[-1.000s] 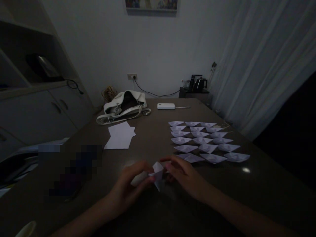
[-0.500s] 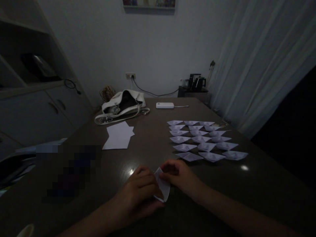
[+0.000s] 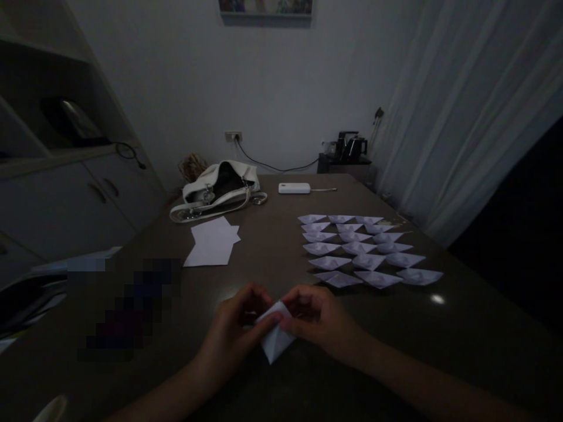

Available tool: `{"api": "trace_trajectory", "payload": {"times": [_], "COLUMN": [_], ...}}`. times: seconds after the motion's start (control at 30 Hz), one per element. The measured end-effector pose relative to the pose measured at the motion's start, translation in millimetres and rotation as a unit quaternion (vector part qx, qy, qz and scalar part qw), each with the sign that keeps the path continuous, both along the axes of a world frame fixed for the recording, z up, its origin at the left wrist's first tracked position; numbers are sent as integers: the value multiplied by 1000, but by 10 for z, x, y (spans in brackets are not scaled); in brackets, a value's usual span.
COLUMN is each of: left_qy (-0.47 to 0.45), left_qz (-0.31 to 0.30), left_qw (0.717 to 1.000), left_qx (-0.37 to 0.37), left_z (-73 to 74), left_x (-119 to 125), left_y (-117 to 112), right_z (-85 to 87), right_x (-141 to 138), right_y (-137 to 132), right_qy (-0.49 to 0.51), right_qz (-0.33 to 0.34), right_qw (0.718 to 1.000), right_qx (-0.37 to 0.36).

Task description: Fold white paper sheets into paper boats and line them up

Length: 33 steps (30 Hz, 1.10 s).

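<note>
A small folded white paper (image 3: 273, 344), diamond-like with its point toward me, is held between both hands above the near part of the dark table. My left hand (image 3: 237, 322) pinches its left side, the thumb lying across the upper face. From the right, my right hand (image 3: 319, 316) grips the upper corner, its thumb close beside the left thumb. The fingertips behind the paper are partly hidden. Beyond my right hand, folded paper boats (image 3: 370, 261) stand in several rows of three. Loose white sheets (image 3: 213, 241) lie overlapped on the left of the table.
A white handbag (image 3: 220, 187) lies at the far left of the table (image 3: 268, 234). Near the back edge is a white power bank (image 3: 294, 188) with a short cable. A pale rim (image 3: 51, 409) shows at the lower left. A black kettle (image 3: 354, 149) stands behind the table.
The folded paper has turned so its flat face and point show toward me. My left hand has rotated, its thumb now on the paper's front; my right hand stays near the same spot.
</note>
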State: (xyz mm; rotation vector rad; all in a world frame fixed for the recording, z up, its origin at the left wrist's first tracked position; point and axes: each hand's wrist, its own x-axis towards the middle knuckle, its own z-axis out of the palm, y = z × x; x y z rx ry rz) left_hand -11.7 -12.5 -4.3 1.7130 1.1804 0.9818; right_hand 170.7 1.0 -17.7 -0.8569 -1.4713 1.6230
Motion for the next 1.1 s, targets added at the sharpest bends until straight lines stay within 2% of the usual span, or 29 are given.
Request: {"api": "trace_trajectory", "payload": {"times": [0.13, 0.33, 0.67, 0.8, 0.93, 1.1], "left_qy": [-33, -11, -18, -2, 9, 18], "left_qz": [23, -36, -27, -43, -54, -38], "left_qw": [997, 985, 980, 973, 971, 974], "left_qx": [-60, -167, -194, -228, -231, -223], "left_z": [7, 33, 24, -30, -72, 1], "left_x": [29, 27, 45, 33, 18, 43], "left_y": [35, 127, 81, 139, 156, 87], "right_z": [-32, -47, -55, -34, -46, -60], "right_x": [-10, 39, 37, 39, 38, 25], "right_y": [21, 83, 111, 108, 109, 121], "right_qy": [10, -12, -52, -56, -71, -79], "right_qz": [0, -57, -39, -69, -90, -90], "right_qw": [1000, 998, 998, 996, 993, 993], "right_qx": [-6, 6, -17, -1, 14, 4]}}
